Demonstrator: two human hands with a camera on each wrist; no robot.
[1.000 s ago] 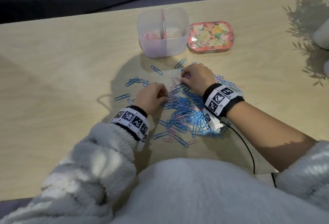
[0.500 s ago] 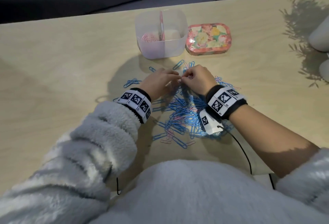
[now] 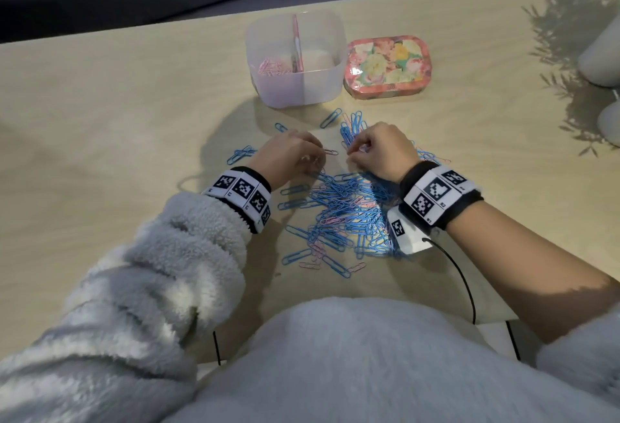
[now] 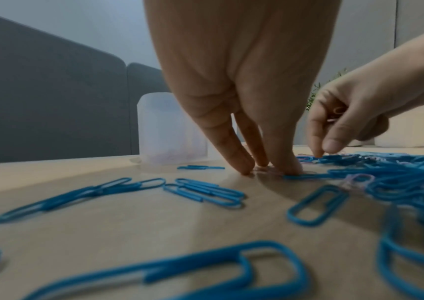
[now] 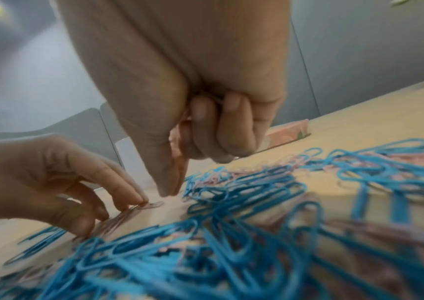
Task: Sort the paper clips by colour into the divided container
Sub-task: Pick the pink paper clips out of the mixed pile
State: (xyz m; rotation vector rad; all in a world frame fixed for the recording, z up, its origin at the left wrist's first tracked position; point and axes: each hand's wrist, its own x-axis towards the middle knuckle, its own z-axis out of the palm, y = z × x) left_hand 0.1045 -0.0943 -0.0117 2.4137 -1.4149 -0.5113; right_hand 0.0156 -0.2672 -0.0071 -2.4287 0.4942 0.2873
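On the table (image 3: 100, 113), a heap of clips (image 3: 349, 211), mostly blue with some pink mixed in, lay between the two wrists, with loose blue ones strewn to its left. Behind the heap stood the container (image 3: 295, 86), translucent, with a pink divider upright across its middle; a small bunch of pink clips (image 3: 271, 66) sat in its left compartment, and what the right one held could not be made out. Just beside its right wall lay a flowered tin (image 3: 387, 66).

The left hand (image 3: 288, 157) had its fingers straight, their tips pressed down on the tabletop onto a pink clip (image 3: 330, 152) at the heap's far left edge; it gripped nothing. The right hand (image 3: 382, 150) was near it, apart from it, over the heap's far end. Its outer fingers were curled into the palm around a few pink clips, seen in the left wrist view, while thumb and forefinger (image 4: 332, 145) reached down to the heap.
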